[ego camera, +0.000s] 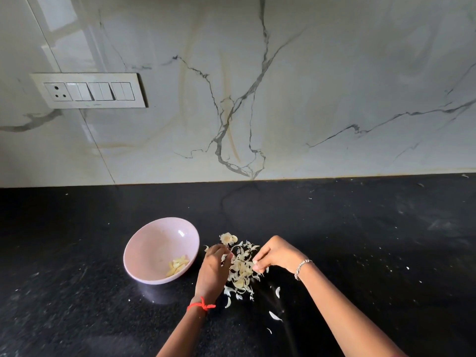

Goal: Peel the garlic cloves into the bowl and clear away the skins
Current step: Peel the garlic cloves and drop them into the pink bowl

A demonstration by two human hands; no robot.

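Switch plate point(88, 90) on the wall, far left, irrelevant. Pink bowl point(154, 243) sat left of the hands w/ a few peeled cloves point(177, 265) low in its near side, so peeling looked mostly done. Judged step: gathering skins.

Left hand point(215, 269), just right of the bowl, had its fingers curled into the left edge of the skins point(242, 269); couldn't tell if it held anything. The pile lay on the counter point(360, 240) btwn both hands, a garlic root stub point(228, 238) at its far end.

Right hand point(275, 253) had its fingers curled, tips pinching a pale bit of skin at the pile's right edge.

Next probably: scoop the pile together and lift it off, checking no cloves are hidden in it. Stray flakes point(275, 316) lay nearer the person, apart from the pile, so they'd need a 2nd sweep. The bowl was close, so skins could flick in.
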